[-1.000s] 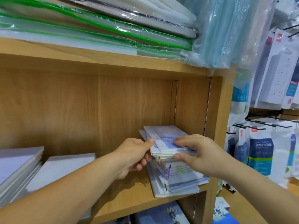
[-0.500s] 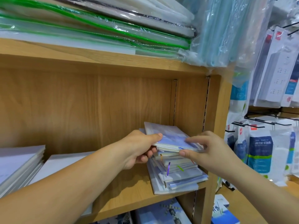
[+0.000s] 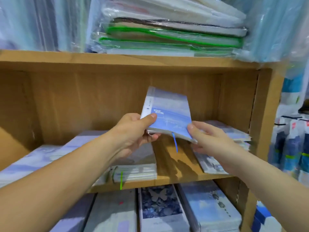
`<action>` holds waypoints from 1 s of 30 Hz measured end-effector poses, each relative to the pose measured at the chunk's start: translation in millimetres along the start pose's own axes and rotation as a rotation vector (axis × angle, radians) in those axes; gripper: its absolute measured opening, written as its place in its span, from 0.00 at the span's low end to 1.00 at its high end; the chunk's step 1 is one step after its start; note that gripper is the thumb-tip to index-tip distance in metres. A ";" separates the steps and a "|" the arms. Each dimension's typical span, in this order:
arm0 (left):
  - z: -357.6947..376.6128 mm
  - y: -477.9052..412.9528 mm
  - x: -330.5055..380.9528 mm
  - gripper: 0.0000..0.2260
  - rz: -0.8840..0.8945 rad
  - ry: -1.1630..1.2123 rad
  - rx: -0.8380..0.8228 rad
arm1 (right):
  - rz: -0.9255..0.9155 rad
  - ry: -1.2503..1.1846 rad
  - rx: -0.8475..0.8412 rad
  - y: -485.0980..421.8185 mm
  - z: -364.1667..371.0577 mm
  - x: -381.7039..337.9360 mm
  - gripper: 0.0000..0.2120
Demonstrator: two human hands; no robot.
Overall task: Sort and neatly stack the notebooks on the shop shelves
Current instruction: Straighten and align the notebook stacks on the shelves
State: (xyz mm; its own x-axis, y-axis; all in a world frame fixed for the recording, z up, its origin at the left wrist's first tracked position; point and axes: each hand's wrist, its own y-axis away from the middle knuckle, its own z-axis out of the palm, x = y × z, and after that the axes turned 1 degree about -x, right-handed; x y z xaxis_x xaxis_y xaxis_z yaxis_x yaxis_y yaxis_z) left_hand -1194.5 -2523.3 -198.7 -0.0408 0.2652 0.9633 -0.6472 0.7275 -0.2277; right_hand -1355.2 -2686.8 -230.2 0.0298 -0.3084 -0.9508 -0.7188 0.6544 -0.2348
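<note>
A blue-and-white notebook (image 3: 168,113) with a dangling blue ribbon is held in the air in front of the wooden shelf (image 3: 173,179), tilted up. My left hand (image 3: 133,131) grips its lower left corner, thumb on the cover. My right hand (image 3: 212,139) pinches its lower right corner. Behind my right hand, a messy pile of notebooks (image 3: 234,134) lies at the shelf's right end. A neater stack with a green ribbon (image 3: 135,171) sits left of centre, partly under my left arm.
Larger pale books (image 3: 41,154) lie at the shelf's left. Plastic-wrapped folders (image 3: 173,37) fill the shelf above. Notebooks stand in rows (image 3: 158,208) on the shelf below. Packaged goods (image 3: 291,148) hang to the right of the shelf's side panel (image 3: 265,118).
Both hands lifted the top notebook off the right pile and brought it up and to the middle. The camera view shifted left and down.
</note>
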 end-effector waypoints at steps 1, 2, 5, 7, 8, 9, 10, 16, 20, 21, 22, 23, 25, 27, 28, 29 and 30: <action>-16.0 7.6 1.1 0.10 0.011 -0.019 0.012 | 0.016 -0.080 -0.038 -0.5 18.2 -1.0 0.28; -31.3 14.0 0.7 0.11 0.020 -0.057 0.030 | 0.017 -0.129 -0.079 -0.3 35.3 -2.6 0.28; -72.3 25.7 -7.0 0.14 0.020 -0.325 0.161 | -0.076 0.054 -0.052 -6.5 73.9 -2.4 0.28; -92.6 26.3 -16.6 0.16 0.019 -0.519 0.217 | -0.121 0.165 -0.036 -11.1 93.9 0.4 0.22; -100.6 25.0 -21.7 0.18 0.012 -0.598 0.233 | -0.123 0.209 -0.049 -13.8 101.1 3.1 0.20; -106.8 23.9 -25.9 0.20 0.001 -0.668 0.240 | -0.122 0.253 -0.060 -16.6 105.8 5.0 0.20; -111.4 22.4 -29.1 0.21 -0.014 -0.728 0.239 | -0.119 0.301 -0.070 -18.9 108.4 6.7 0.21; -110.4 5.8 -40.7 0.26 -0.065 -0.984 0.212 | -0.099 0.476 -0.148 -33.4 106.5 26.6 0.18; -108.0 -4.6 -44.0 0.24 -0.087 -0.966 0.209 | -0.146 0.521 -0.162 -37.7 109.1 35.0 0.11; -108.0 -3.7 -43.1 0.26 -0.092 -0.959 0.190 | -0.153 0.532 -0.168 -39.4 109.9 37.0 0.12; -109.0 -0.5 -43.4 0.28 -0.090 -0.971 0.166 | -0.152 0.535 -0.163 -39.9 110.7 40.2 0.12; -111.7 4.2 -44.3 0.29 -0.075 -0.995 0.156 | -0.143 0.542 -0.147 -39.8 110.9 43.6 0.12; -121.4 20.5 -49.4 0.25 -0.004 -1.052 0.174 | -0.130 0.599 -0.132 -37.8 111.0 50.5 0.11; -135.8 39.1 -57.9 0.18 0.117 -1.196 0.205 | -0.134 0.619 -0.148 -35.8 109.2 54.7 0.15; -142.4 48.7 -62.7 0.16 0.146 -1.253 0.193 | -0.123 0.583 -0.164 -34.2 107.4 55.0 0.18; -147.3 56.4 -66.8 0.16 0.153 -1.281 0.170 | -0.105 0.529 -0.183 -32.5 104.8 53.3 0.23; -150.5 61.9 -70.6 0.16 0.154 -1.295 0.151 | -0.078 0.475 -0.211 -30.7 102.4 50.2 0.28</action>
State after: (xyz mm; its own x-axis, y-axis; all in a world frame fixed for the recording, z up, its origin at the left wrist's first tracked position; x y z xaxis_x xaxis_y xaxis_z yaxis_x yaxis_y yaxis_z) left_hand -1117.1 -2401.8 -302.2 -0.7631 -0.5186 0.3857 -0.6453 0.6447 -0.4099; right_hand -1260.5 -2651.6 -291.5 -0.1942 -0.6614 -0.7244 -0.8527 0.4789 -0.2086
